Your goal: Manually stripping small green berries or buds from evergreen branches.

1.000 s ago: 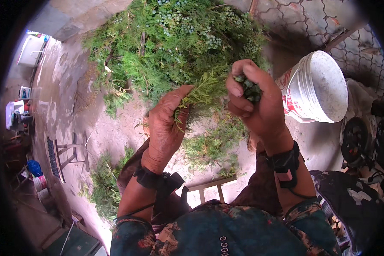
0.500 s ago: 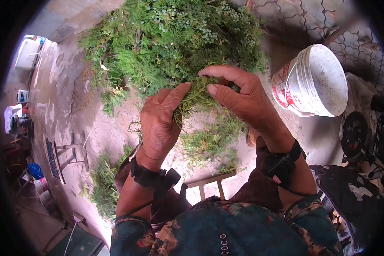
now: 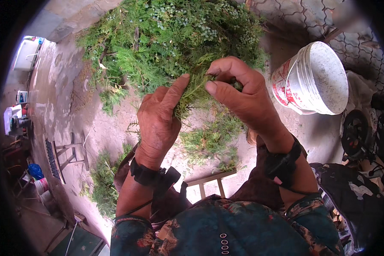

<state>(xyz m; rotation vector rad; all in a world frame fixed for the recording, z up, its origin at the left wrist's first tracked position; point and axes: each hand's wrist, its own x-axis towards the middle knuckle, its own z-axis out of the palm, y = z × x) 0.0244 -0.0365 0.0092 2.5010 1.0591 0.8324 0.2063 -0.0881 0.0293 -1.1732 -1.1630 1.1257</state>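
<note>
Between my hands is a green conifer sprig (image 3: 194,90) with flat, scaly leaves. My left hand (image 3: 158,112) is closed round its lower part, the index finger lying along it. At the sprig's right side, my right hand (image 3: 239,87) pinches with thumb and index finger; its other fingers are curled, and small dark green bits show inside them. Just beyond my hands rises a big heap of conifer branches (image 3: 158,47) bearing many pale bluish-green berries. Smaller loose cuttings (image 3: 211,141) lie on the floor below my hands.
A white and red bucket (image 3: 303,81) stands tilted at the right. More green cuttings (image 3: 104,183) lie by my left leg. A small wooden frame (image 3: 211,181) is between my legs, a wooden rack (image 3: 66,155) at the left. A dark padded cloth (image 3: 350,187) sits at the lower right.
My right thumb and index finger have closed together on the sprig, and the hand has shifted slightly to the right. The left hand keeps its grip almost in place.
</note>
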